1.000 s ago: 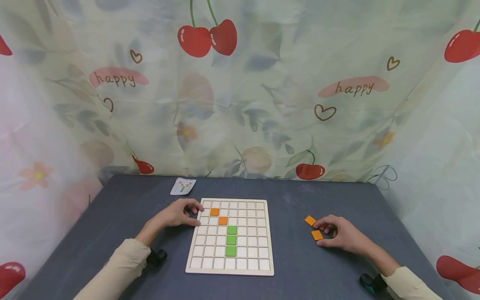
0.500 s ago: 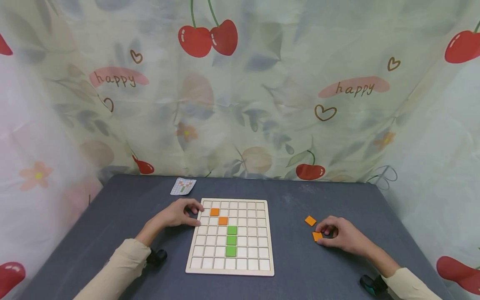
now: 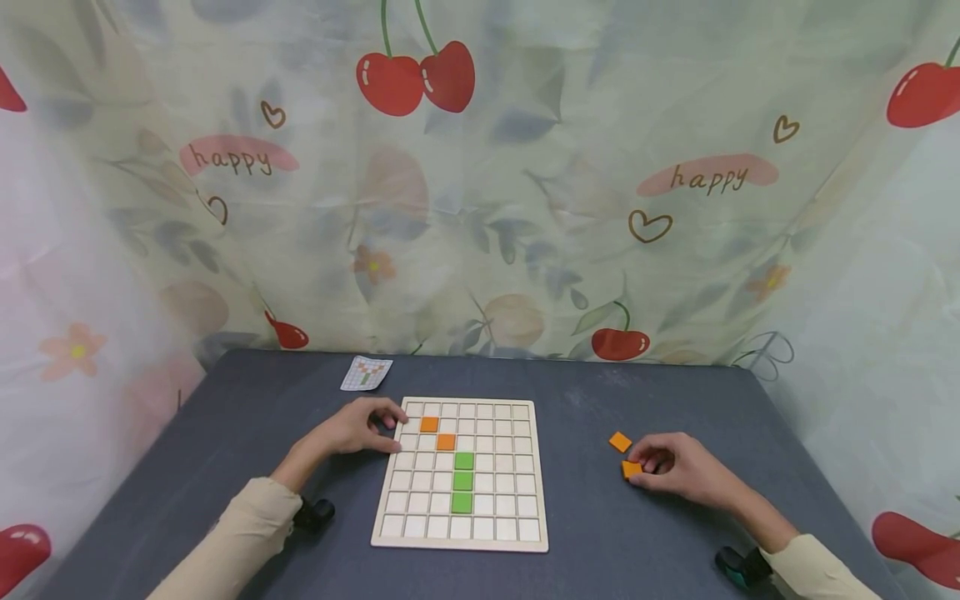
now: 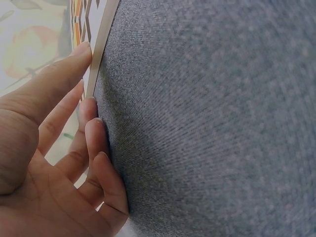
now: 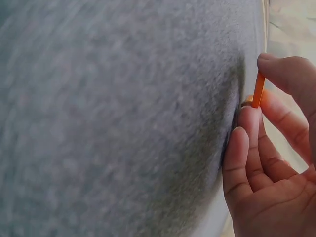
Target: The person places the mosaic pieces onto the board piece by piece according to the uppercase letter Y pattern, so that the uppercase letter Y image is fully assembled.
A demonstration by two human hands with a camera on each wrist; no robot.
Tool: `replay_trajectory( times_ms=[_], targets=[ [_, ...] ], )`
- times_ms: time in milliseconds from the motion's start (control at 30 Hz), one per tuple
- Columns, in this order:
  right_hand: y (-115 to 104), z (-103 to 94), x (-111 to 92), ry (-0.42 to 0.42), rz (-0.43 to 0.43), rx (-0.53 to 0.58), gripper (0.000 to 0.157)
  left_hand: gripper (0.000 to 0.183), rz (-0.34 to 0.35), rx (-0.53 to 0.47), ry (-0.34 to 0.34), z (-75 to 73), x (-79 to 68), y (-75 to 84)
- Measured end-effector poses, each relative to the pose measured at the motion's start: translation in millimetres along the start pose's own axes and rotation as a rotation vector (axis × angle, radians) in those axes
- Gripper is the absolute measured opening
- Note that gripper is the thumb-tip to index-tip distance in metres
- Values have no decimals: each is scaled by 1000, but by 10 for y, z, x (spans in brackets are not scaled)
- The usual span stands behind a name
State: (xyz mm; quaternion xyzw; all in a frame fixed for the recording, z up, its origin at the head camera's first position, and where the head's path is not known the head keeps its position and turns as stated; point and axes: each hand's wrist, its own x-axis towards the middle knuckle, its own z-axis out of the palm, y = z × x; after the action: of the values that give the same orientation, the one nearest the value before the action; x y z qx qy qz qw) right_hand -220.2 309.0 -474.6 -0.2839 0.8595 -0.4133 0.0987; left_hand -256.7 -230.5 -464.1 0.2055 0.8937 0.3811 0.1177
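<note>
In the head view a pale gridded board (image 3: 504, 483) lies on the table, with three green tiles (image 3: 463, 481) in a column and two orange tiles (image 3: 438, 433) running diagonally above them. My left hand (image 3: 358, 427) rests its thumb and fingertips on the board's left edge; the left wrist view shows the thumb on the rim (image 4: 100, 44). Well to the right of the board, my right hand (image 3: 682, 468) pinches an orange square tile (image 3: 631, 470). That tile (image 5: 258, 90) stands on edge between thumb and fingers in the right wrist view. Another orange tile (image 3: 620, 442) lies just beyond it.
A small card (image 3: 366, 373) printed with a coloured grid pattern lies behind the board, toward the left. Dark grey cloth (image 3: 585, 533) covers the table. A printed curtain (image 3: 480, 208) hangs along the back and sides.
My right thumb and fingers have closed on the nearer orange tile, which has tipped up and shifted slightly. The left hand and the board have stayed still.
</note>
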Motion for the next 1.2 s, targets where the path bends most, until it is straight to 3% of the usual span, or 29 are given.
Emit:
replay_trajectory(
  times_ms=[200,667,1200],
  targets=[
    [-53,21,45,-7,11,17,19,36,-1,-6,-2,-2,3,1],
    [-220,124,191,20,-90,86,20,35,-25,1,-2,-8,9,29],
    [-364,313,451,16,-92,87,22,36,-15,6,-1,-3,25,-14]
  ],
)
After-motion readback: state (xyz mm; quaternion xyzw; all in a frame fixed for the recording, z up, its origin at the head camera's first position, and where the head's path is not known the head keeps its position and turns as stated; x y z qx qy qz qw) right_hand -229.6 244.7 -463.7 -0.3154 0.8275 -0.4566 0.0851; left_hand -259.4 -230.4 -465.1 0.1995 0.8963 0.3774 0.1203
